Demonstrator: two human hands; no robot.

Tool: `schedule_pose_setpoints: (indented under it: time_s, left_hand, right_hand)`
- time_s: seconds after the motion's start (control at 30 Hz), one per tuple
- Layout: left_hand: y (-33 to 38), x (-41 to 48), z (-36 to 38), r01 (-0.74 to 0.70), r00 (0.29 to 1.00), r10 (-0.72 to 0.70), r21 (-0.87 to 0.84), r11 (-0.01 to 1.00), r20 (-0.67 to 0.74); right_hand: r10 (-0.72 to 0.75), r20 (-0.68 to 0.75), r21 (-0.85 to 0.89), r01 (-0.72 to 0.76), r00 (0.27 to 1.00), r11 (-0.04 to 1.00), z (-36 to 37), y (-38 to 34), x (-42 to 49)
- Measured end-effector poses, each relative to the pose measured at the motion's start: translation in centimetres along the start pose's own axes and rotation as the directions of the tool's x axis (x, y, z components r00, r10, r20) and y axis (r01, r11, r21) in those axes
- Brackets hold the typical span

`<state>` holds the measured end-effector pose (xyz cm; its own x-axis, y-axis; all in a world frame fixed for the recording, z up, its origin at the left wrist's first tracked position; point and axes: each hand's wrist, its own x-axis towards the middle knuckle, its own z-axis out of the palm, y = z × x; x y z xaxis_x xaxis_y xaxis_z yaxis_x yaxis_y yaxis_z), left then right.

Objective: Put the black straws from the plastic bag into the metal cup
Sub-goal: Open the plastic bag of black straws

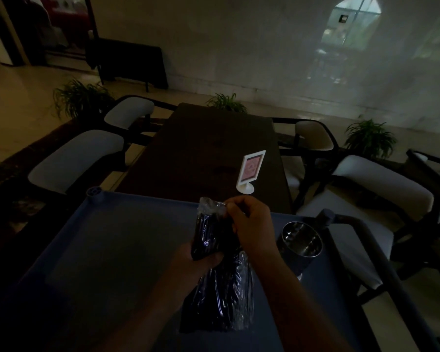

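The plastic bag [221, 288] of black straws [208, 232] is held in the air over the middle of the blue cart [112, 237]. Its long axis runs from the person's body out toward the cart's far edge, with the crumpled clear mouth at the far, upper end. The left hand [188, 254] is curled round the bag about midway along its length and carries its weight, while the lower part hangs loose below that grip. The right hand [252, 224] comes in from the right with its fingers [229, 206] bent close together, pinching the clear plastic at the mouth; the dim light hides whether they have a straw as well. The metal cup [300, 240] stands mouth up at the cart's right edge near the far right corner, just right of the right wrist and apart from the bag. No straws show in it. The right hand is the nearer one to the cup, so pulling straws out along the bag's axis and carrying them right looks like its job. Beyond the cart, a small white sign [250, 171] stands on a dark table [201, 148].
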<state>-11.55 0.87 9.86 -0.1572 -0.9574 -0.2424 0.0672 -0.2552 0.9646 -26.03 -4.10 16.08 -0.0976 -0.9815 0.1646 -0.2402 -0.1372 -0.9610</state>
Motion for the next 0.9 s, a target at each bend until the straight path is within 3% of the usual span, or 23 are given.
schedule_pose_setpoints:
  time_s: [0.9]
  left_hand:
    - [0.2, 0.0, -0.3, 0.015, 1.000, -0.016, -0.073, 0.997, -0.011]
  right_hand:
    - [-0.057, 0.010, -0.120, 0.058, 0.998, 0.991, -0.9, -0.8, 4.6]
